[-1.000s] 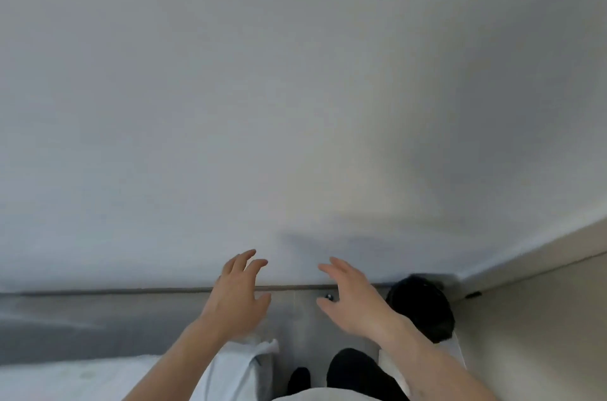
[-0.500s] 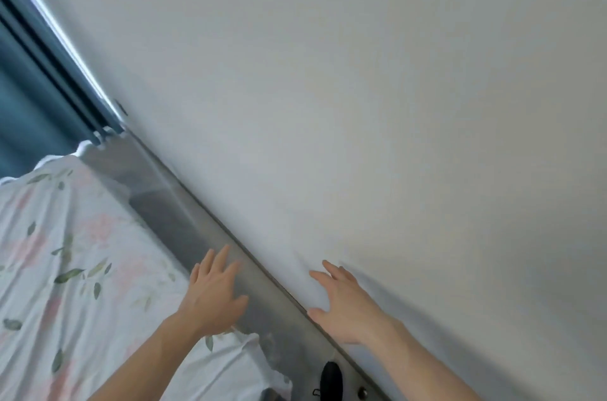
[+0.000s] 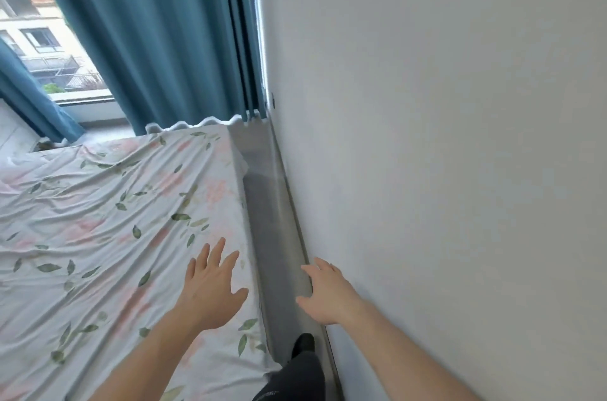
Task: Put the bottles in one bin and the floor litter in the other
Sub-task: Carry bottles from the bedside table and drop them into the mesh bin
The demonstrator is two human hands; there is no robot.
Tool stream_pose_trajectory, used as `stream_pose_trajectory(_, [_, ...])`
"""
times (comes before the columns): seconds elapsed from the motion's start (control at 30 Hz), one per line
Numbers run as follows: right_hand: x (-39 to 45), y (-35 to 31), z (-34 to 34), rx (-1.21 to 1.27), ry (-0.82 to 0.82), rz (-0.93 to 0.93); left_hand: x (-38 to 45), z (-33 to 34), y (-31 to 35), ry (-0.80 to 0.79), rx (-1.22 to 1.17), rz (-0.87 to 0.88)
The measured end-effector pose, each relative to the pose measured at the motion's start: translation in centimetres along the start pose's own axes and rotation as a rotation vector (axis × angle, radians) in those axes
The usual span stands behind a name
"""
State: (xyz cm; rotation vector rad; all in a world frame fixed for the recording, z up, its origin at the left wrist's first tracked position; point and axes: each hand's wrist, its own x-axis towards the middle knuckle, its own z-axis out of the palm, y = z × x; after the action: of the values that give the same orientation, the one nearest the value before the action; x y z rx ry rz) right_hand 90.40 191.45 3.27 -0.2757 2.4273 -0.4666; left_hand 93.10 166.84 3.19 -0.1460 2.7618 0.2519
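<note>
Both hands out front, nothing in either grip. The left hand (image 3: 210, 285) hangs at 7 o'clock over the bed (image 3: 98, 220), fingers spread and straight, grip released. The right hand (image 3: 328, 295) sits at 5 o'clock above the narrow floor strip (image 3: 272, 226), fingers loosely extended, grip released too; whether it touches the wall (image 3: 443, 138) I cannot tell.

Look at the room to move: that grey floor strip runs from 6 o'clock up toward 12, squeezed between the bed's right edge and the wall's skirting. It's a tight lane. One dark shoe (image 3: 303, 343) and trouser leg stand in it at 6 o'clock.

The bed, under a rumpled floral sheet with green leaves and pink blooms, fills everything from 7 to 10 o'clock, and its edge drops straight to the strip. At the far end, around 12, the teal curtain (image 3: 170, 33) hangs down to the bed's corner and closes off the lane. The window (image 3: 42, 39) shows at 10 o'clock with buildings outside.

Bottles, litter, bins: none in view here, so their whereabouts cannot be told.
</note>
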Motion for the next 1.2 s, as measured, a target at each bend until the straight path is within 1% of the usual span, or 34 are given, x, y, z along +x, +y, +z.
stream_pose_trajectory(0.13, [6.5, -3.4, -3.2, -0.097, -0.055, -0.071, 4.1, -1.8, -2.1, 0.022, -0.044, -0.088])
stream_pose_trajectory(0.37, [18.8, -10.3, -12.4, -0.078, -0.018, -0.175, 15.1, -7.0, -7.0, 0.058, -0.132, -0.171])
stream_pose_trajectory(0.43, [21.3, -12.4, -15.4, -0.062, -0.001, -0.217, 18.2, -9.1, -8.6, 0.089, -0.154, -0.176])
stream_pose_trajectory(0.53, [24.6, -15.4, -19.3, -0.1, 0.026, -0.274, 22.0, -12.6, -11.2, 0.147, -0.194, -0.186])
stream_pose_trajectory(0.77, [30.8, -21.2, -25.0, -0.195, -0.035, -0.37, 24.5, -18.0, -16.9, 0.253, -0.338, -0.304])
stream_pose_trajectory(1.0, [39.4, -26.7, -28.0, -0.277, -0.094, -0.497, 27.1, -20.2, -21.4, 0.28, -0.35, -0.425])
stream_pose_trajectory(1.2, [49.4, -32.1, -32.3, -0.345, -0.152, -0.61, 32.9, -22.6, -23.9, 0.277, -0.358, -0.536])
